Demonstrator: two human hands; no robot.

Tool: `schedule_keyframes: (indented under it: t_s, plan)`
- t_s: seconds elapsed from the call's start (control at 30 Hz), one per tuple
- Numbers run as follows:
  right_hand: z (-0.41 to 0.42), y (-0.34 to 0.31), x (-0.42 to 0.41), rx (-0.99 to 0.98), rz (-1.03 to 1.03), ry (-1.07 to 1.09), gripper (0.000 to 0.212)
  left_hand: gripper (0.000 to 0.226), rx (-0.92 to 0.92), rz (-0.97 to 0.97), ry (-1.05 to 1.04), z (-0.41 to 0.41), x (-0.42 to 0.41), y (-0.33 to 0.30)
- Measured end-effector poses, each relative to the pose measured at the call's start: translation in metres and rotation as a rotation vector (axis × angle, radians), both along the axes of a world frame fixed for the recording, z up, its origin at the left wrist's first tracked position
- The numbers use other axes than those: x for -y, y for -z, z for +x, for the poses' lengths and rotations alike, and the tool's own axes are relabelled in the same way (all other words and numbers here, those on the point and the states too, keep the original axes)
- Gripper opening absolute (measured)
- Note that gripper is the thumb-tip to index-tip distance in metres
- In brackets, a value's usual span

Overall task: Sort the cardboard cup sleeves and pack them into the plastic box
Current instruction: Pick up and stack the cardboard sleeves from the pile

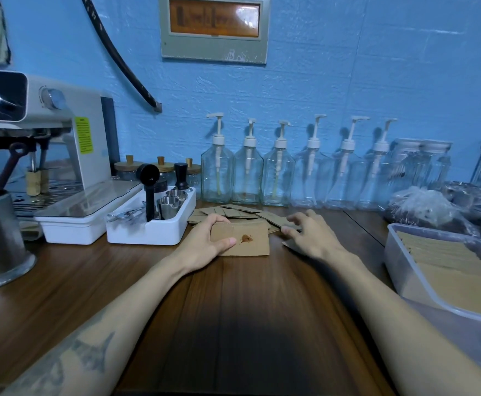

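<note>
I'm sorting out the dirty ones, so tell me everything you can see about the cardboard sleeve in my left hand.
The stained sleeve is a flat, folded piece of plain brown cardboard, slightly curved along its top and bottom edges. A small dark brown stain sits near its middle. It lies low over the wooden table, in front of the loose pile of sleeves. The left hand grips its left end, thumb on the front face and fingers curled over the top edge. The right hand is not touching it.

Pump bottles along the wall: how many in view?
6, in one row against the blue wall: bottles at and. The capped jars to their right show no pumps; more could be hidden behind them.
</note>
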State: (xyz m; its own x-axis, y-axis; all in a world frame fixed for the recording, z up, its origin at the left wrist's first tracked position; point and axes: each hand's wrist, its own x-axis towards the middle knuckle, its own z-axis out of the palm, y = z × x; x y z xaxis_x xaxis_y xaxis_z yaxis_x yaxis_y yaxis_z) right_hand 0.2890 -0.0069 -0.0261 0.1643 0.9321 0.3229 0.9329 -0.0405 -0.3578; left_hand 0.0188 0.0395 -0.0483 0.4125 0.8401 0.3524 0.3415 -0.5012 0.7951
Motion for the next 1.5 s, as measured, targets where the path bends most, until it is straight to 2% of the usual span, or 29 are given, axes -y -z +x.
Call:
schedule_keyframes:
  t_s: [0.23, 0.47, 0.53, 0.63, 0.83, 0.93, 1.07, 1.17, 1.27, 1.37, 1.5]
  plan:
    - [0.000, 0.002, -0.023, 0.147, -0.202, 0.096, 0.057, 0.032, -0.035, 0.023, -0.026, -0.001, -0.008, 0.004]
    - [-0.003, 0.002, -0.026, 0.086, -0.122, 0.127, 0.034, 0.031, -0.044, 0.019, -0.008, 0.001, -0.008, 0.003]
    - [-0.004, 0.000, -0.025, 0.034, -0.103, 0.136, 0.031, 0.031, -0.044, 0.027, -0.005, 0.000, -0.008, 0.003]
    - [0.000, -0.002, -0.023, -0.086, -0.052, 0.129, 0.041, 0.033, -0.028, 0.020, 0.015, 0.000, -0.006, 0.003]
    - [0.006, -0.009, -0.015, -0.463, 0.073, 0.039, 0.053, 0.035, -0.009, 0.020, 0.023, -0.001, -0.002, 0.001]
    - [0.007, -0.010, -0.009, -0.520, 0.077, 0.053, 0.053, 0.035, 0.003, 0.018, 0.027, -0.001, -0.001, 0.001]
    - [0.004, -0.015, -0.003, -0.572, 0.288, 0.078, 0.052, 0.034, 0.012, 0.005, 0.029, -0.002, -0.004, 0.002]
    - [-0.001, -0.023, 0.002, -0.659, 0.498, 0.025, 0.041, 0.035, 0.013, 0.001, 0.031, -0.002, -0.005, 0.002]
    - [-0.004, -0.026, 0.006, -0.645, 0.583, -0.042, 0.036, 0.035, 0.009, 0.001, 0.021, -0.002, -0.006, 0.004]
    - [-0.009, -0.021, 0.006, -0.604, 0.538, -0.122, 0.045, 0.037, 0.006, 0.004, 0.011, -0.002, -0.006, 0.004]
    - [-0.012, -0.013, -0.001, -0.479, 0.320, -0.163, 0.063, 0.037, 0.007, 0.022, -0.006, -0.003, -0.006, 0.003]
